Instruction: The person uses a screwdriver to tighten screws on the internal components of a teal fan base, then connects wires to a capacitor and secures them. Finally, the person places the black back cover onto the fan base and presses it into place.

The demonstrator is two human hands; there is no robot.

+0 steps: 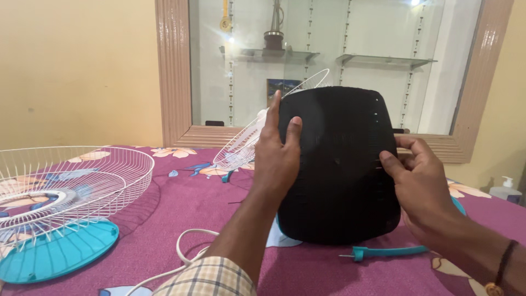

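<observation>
A black, rounded-square fan body (342, 181) stands upright in front of me on a purple floral cloth (181, 205). My left hand (278, 156) lies flat against its left side, fingers pointing up. Gripping the right edge is my right hand (419, 183), thumb on the face. A white wire fan guard (257, 129) tilts behind the black body, partly hidden by it. A teal screwdriver (386, 252) lies on the cloth just below my right hand.
At the left, another white wire guard (76, 181) rests on a teal round base (57, 252). A white cord (183, 249) loops near my left sleeve. A white pump bottle (505, 189) stands at the far right. A framed glass panel (339, 66) fills the wall behind.
</observation>
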